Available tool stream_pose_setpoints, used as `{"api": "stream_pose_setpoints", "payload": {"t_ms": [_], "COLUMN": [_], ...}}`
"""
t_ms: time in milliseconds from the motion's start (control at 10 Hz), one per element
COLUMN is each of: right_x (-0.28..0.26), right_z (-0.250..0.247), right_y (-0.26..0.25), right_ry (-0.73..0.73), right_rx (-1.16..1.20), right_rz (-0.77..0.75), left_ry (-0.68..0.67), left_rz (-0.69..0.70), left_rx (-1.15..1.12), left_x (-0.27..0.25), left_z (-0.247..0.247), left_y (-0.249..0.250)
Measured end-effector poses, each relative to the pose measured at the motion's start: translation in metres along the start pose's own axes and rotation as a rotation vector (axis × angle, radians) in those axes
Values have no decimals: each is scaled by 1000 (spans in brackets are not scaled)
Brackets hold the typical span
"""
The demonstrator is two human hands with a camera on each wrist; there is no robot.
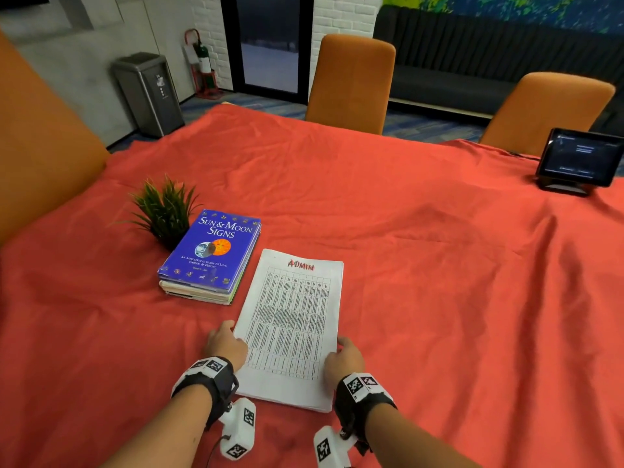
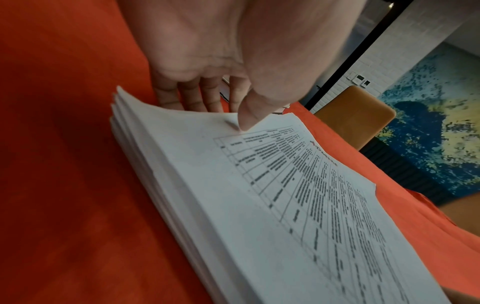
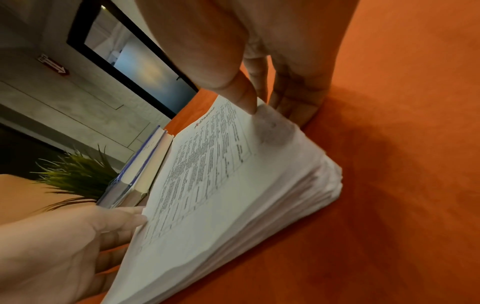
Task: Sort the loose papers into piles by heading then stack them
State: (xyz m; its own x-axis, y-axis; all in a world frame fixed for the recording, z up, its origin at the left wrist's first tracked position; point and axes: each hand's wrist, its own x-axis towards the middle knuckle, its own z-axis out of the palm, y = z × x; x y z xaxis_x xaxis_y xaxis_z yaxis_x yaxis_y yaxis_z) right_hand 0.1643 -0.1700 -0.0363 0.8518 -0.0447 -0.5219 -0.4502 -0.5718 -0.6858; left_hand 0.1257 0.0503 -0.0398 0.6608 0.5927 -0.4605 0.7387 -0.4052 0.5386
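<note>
Only 1 paper stack (image 1: 292, 329) shows, headed ADMIN, so sorting looks either finished or unstarted. The left hand (image 1: 225, 346) and right hand (image 1: 342, 361) pinch its side edges, thumbs on top, fingers beneath.

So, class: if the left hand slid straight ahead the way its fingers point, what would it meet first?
Probably the books: the left hand points up the papers' left edge toward them, though depth is uncertain.

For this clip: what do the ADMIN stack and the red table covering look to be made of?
ADMIN stack: plain matte white office paper, many thin loose sheets; the layered edges show in the wrist views, and the top page is printed with a table.
Red table covering: woven cloth, probably; matte, with soft wrinkles and folds.
</note>
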Motion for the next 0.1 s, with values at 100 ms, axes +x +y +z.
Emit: {"api": "stream_pose_setpoints", "payload": {"t_ms": [100], "right_x": [7], "right_z": [3], "right_y": [13], "right_ry": [10], "right_rx": [-53], "right_rz": [-39], "left_ry": [22], "left_rz": [14], "left_rx": [-21], "left_x": [1], "left_z": [-3], "left_y": [1]}}
